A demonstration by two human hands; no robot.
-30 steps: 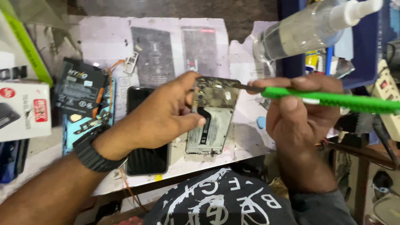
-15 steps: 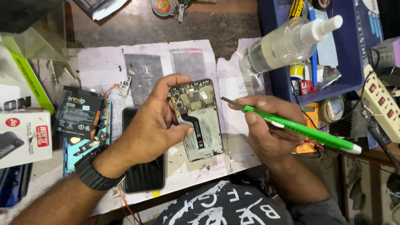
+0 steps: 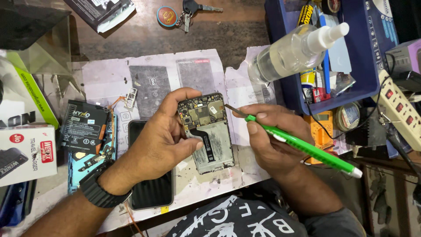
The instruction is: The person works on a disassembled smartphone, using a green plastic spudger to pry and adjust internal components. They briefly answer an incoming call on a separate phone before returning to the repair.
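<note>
An opened phone body (image 3: 212, 139) with its circuit board bared lies tilted over the white work mat (image 3: 105, 81). My left hand (image 3: 164, 134) grips it by its left edge, thumb on the middle and fingers curled over the top corner. My right hand (image 3: 274, 140) holds a green-handled screwdriver (image 3: 302, 147) like a pen. Its metal tip touches the top right corner of the board. A black watch band sits on my left wrist.
A dark phone screen (image 3: 151, 191) lies under my left forearm, a black battery (image 3: 83, 127) and a blue phone frame (image 3: 85, 164) to its left. A spray bottle (image 3: 294, 50) leans over a blue tray (image 3: 368, 66). Boxes at left, power strip (image 3: 401, 112) at right, keys (image 3: 186, 11) at the back.
The view has shifted so the bench sits lower and closer. Both hands and the phone body have come toward me; the screwdriver tip now rests on the board's top right corner.
</note>
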